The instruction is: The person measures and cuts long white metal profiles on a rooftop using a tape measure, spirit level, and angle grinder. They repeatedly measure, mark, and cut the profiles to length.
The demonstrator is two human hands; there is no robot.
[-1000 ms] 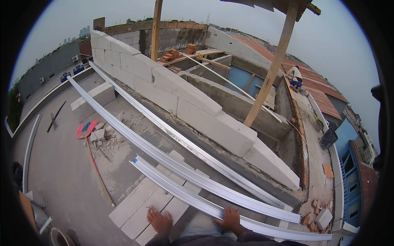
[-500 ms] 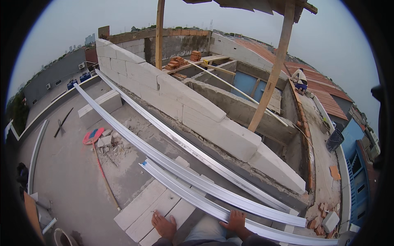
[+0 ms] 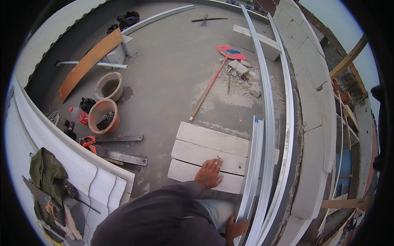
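Note:
My left hand (image 3: 209, 173) lies flat, fingers stretched, on a row of white lightweight concrete blocks (image 3: 209, 150) laid side by side on the grey floor. Near the lower edge, my right hand (image 3: 237, 228) has its fingers extended against the nearest silver metal channel (image 3: 251, 174); they do not look wrapped round it. Two longer metal channels, a middle one (image 3: 267, 119) and an outer one (image 3: 288, 119), run beside it toward the far edge. My bent knee shows between the hands, and my dark left sleeve covers much of the lower middle.
A white block wall (image 3: 310, 147) borders the channels on the right. Rubble (image 3: 246, 76) and a pink-headed long-handled tool (image 3: 211, 88) lie ahead. To the left are two buckets, orange (image 3: 93, 115) and beige (image 3: 119, 92), handsaws (image 3: 119, 156), an orange-brown board (image 3: 88, 65) and corrugated white sheets (image 3: 78, 172).
The view has swung left and down, bringing buckets, saws and sheets into sight. Both hands keep roughly their places, left on the blocks, right at the nearest channel.

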